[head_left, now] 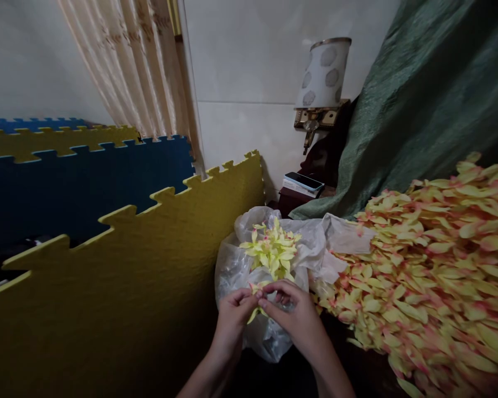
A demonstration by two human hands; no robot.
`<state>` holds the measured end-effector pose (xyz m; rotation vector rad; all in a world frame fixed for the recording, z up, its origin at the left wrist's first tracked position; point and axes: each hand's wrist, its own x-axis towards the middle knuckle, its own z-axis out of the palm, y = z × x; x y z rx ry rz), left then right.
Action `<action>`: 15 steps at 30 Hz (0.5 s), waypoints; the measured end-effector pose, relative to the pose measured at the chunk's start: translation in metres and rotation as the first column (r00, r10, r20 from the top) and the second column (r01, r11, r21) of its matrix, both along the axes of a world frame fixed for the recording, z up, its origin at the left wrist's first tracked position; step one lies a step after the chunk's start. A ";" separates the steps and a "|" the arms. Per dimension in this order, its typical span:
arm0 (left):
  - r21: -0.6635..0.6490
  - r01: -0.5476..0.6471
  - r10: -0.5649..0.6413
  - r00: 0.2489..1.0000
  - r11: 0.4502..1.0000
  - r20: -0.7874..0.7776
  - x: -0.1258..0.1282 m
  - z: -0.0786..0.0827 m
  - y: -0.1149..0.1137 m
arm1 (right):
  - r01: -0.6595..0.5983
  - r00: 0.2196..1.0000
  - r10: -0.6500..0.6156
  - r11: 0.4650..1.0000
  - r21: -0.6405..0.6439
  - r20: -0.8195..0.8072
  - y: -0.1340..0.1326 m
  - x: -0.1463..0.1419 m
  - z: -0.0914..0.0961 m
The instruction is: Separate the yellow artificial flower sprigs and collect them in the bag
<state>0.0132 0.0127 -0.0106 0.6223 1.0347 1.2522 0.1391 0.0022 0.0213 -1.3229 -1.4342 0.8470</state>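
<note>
Held the artificial flower (256,287) pinched in left hand (234,307) and right hand (291,303), with the flower cluster (275,254) at twelve o'clock, and probably needed light fingertip pressure.

Counted two bare hands at lower centre of frame: one left hand (236,312), one right hand (294,309). Recorded one yellow flower (256,287), partly hidden, at the fingertips. Found one bunch of blossoms (274,251) above, at centre; could not number single blooms owing to overlap. Logged one heap of petalled pieces (431,265) at right; judged well past counting. Noted clear plastic bagging (232,265) at lower centre; could not tell one bag from several. Tallied four foam mats at left: two yellow mats (149,287), two blue mats (87,188). Listed one curtain (128,55) at upper left, one wall lamp (326,72) and one green cloth (431,83) at upper right, one phone (302,181) right of centre.
</note>
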 end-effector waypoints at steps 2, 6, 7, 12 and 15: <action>-0.005 0.018 -0.018 1.000 1.000 -0.021 0.001 -0.003 -0.001 | -0.018 1.000 0.017 0.999 -0.026 -0.024 0.001 0.003 -0.001; 0.015 0.085 -0.085 0.996 0.996 -0.022 -0.002 -0.007 0.000 | -0.076 0.982 0.062 0.994 -0.073 -0.177 0.000 0.006 -0.005; 0.030 0.113 -0.112 0.993 0.993 -0.022 -0.004 -0.006 0.001 | -0.084 0.969 0.059 0.992 -0.096 -0.238 -0.001 0.005 -0.006; 0.150 0.191 -0.172 0.976 0.970 -0.133 -0.016 0.006 0.004 | -0.096 0.883 -0.005 0.977 -0.191 -0.469 -0.004 0.000 -0.002; 0.205 0.232 -0.193 0.962 0.951 -0.193 -0.019 0.012 0.005 | -0.137 0.886 0.013 0.962 -0.234 -0.464 -0.002 0.002 0.003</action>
